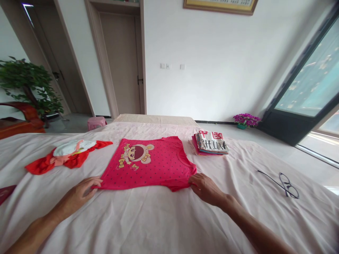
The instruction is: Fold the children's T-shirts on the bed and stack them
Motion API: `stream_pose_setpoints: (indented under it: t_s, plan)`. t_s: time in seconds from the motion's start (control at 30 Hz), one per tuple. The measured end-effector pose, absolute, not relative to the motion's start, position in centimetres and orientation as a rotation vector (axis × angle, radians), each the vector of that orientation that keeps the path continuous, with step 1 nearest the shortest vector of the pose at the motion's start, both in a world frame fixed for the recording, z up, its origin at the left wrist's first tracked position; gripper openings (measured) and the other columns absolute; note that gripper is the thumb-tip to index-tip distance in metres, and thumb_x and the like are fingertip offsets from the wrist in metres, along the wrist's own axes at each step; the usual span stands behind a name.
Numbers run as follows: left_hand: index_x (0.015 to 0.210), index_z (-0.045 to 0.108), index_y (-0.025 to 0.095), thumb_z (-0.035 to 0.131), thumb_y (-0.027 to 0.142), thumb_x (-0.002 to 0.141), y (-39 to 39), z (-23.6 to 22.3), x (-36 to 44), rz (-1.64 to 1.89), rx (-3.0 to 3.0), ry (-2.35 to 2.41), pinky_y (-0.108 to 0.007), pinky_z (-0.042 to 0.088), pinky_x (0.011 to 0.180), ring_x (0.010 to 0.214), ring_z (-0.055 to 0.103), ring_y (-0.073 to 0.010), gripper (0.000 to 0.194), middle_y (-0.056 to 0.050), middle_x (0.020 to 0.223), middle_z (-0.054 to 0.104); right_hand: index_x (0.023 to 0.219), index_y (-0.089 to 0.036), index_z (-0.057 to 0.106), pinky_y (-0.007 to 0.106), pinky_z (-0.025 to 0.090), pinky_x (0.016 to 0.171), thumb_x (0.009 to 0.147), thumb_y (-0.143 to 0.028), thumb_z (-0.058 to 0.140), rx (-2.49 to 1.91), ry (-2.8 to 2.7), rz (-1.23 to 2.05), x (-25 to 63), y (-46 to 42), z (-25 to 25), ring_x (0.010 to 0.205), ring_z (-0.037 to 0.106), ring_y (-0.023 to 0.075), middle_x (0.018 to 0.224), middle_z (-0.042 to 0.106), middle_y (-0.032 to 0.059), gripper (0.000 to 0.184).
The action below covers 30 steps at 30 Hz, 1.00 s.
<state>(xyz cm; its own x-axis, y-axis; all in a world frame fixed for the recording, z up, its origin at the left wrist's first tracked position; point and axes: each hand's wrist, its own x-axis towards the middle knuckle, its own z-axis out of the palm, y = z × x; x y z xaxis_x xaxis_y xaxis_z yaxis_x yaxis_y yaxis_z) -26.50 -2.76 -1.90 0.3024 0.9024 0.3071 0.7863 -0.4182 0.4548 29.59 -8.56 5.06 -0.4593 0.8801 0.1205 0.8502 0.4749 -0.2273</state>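
A pink-red T-shirt (159,164) with dark dots and a cartoon girl print lies spread flat, its neckline toward the right. My left hand (88,187) pinches the near corner of its hem. At the other end, my right hand (202,183) grips the shirt by the near sleeve and shoulder edge. Just beyond the neckline sits a stack of folded clothes (212,143), topped by a white piece with red and black lettering. To the left is a crumpled heap of red and white clothing (71,153).
All of this rests on a pale, wrinkled cloth cover (148,222). Glasses (287,187) lie at the right, and a dark red item (6,193) shows at the left edge. Beyond stand a pink stool (96,122) and a pot of purple flowers (246,120).
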Motion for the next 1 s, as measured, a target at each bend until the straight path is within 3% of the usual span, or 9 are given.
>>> stream_pose_setpoints:
  t_s: [0.2, 0.43, 0.5, 0.6, 0.67, 0.77, 0.9, 1.0]
  plan:
    - [0.097, 0.061, 0.022, 0.05, 0.051, 0.083, 2.5, 0.9, -24.6, 0.937, 1.918, 1.605, -0.029, 0.053, 0.082, 0.09, 0.067, -0.0209, 0.034, -0.001, 0.089, 0.071, 0.089, -0.018, 0.065, 0.022, 0.041, 0.064, 0.089, -0.024, 0.046, -1.394, -2.319, 0.582, 30.8, -0.1, 7.8, 0.07, 0.056, 0.0131, 0.078, 0.065, -0.0002, 0.021]
    - [0.107, 0.061, 0.019, 0.052, 0.05, 0.079, 10.3, -0.5, -22.0, 0.963, 1.699, 1.94, -0.032, 0.053, 0.075, 0.082, 0.069, -0.0235, 0.043, -0.004, 0.082, 0.072, 0.094, -0.016, 0.07, 0.025, 0.046, 0.072, 0.086, -0.029, 0.05, -1.724, -2.031, 0.389, 31.0, 9.8, 6.3, 0.081, 0.063, 0.018, 0.087, 0.07, 0.0033, 0.025]
    - [0.119, 0.057, 0.016, 0.051, 0.051, 0.08, 11.4, -1.4, -22.1, 0.905, 1.683, 2.025, -0.034, 0.054, 0.078, 0.082, 0.07, -0.0237, 0.053, -0.007, 0.088, 0.072, 0.101, -0.016, 0.069, 0.028, 0.046, 0.077, 0.088, -0.03, 0.049, -1.806, -1.934, 0.301, 31.2, 9.9, 5.4, 0.089, 0.064, 0.0208, 0.098, 0.07, 0.0073, 0.028]
    - [0.129, 0.051, 0.013, 0.054, 0.055, 0.079, 11.1, -2.2, -22.9, 0.983, 1.867, 1.958, -0.036, 0.053, 0.086, 0.096, 0.069, -0.0243, 0.065, -0.013, 0.114, 0.067, 0.106, -0.019, 0.068, 0.03, 0.044, 0.083, 0.089, -0.031, 0.049, -1.83, -1.891, 0.057, 31.4, 7.5, 4.1, 0.099, 0.061, 0.0224, 0.108, 0.067, 0.0092, 0.027]
    - [0.126, 0.055, 0.015, 0.058, 0.052, 0.077, 9.6, -2.1, -23.7, 1.013, 2.122, 1.822, -0.036, 0.05, 0.095, 0.111, 0.063, -0.0256, 0.062, -0.014, 0.124, 0.063, 0.103, -0.021, 0.068, 0.03, 0.043, 0.086, 0.089, -0.027, 0.05, -1.712, -2.029, -0.085, 31.4, 4.9, 3.3, 0.099, 0.059, 0.0209, 0.104, 0.067, 0.0074, 0.024]
    - [0.117, 0.062, 0.022, 0.058, 0.037, 0.077, 6.7, -1.4, -24.4, 0.824, 2.468, 1.623, -0.037, 0.044, 0.105, 0.121, 0.056, -0.0245, 0.043, -0.009, 0.125, 0.063, 0.106, -0.023, 0.067, 0.031, 0.04, 0.089, 0.082, -0.014, 0.052, -1.53, -2.302, -0.162, 31.1, 1.7, 2.4, 0.1, 0.055, 0.0209, 0.104, 0.066, 0.0062, 0.03]
    - [0.108, 0.068, 0.029, 0.051, 0.021, 0.078, 4.5, -0.9, -23.5, 0.623, 2.657, 1.601, -0.036, 0.045, 0.102, 0.115, 0.06, -0.0222, 0.035, -0.004, 0.121, 0.066, 0.102, -0.023, 0.068, 0.033, 0.037, 0.086, 0.084, -0.009, 0.047, -1.573, -2.441, -0.25, 30.5, 0.9, 1.5, 0.097, 0.052, 0.0218, 0.101, 0.066, 0.0074, 0.031]
    - [0.099, 0.07, 0.027, 0.046, 0.018, 0.082, 4.7, -0.9, -22.4, 0.636, 2.693, 1.686, -0.039, 0.047, 0.096, 0.103, 0.063, -0.0228, 0.031, -0.005, 0.104, 0.071, 0.091, -0.021, 0.068, 0.032, 0.036, 0.082, 0.088, -0.011, 0.044, -1.637, -2.43, -0.306, 30.4, 1.9, 1.4, 0.091, 0.051, 0.0217, 0.092, 0.066, 0.0078, 0.026]
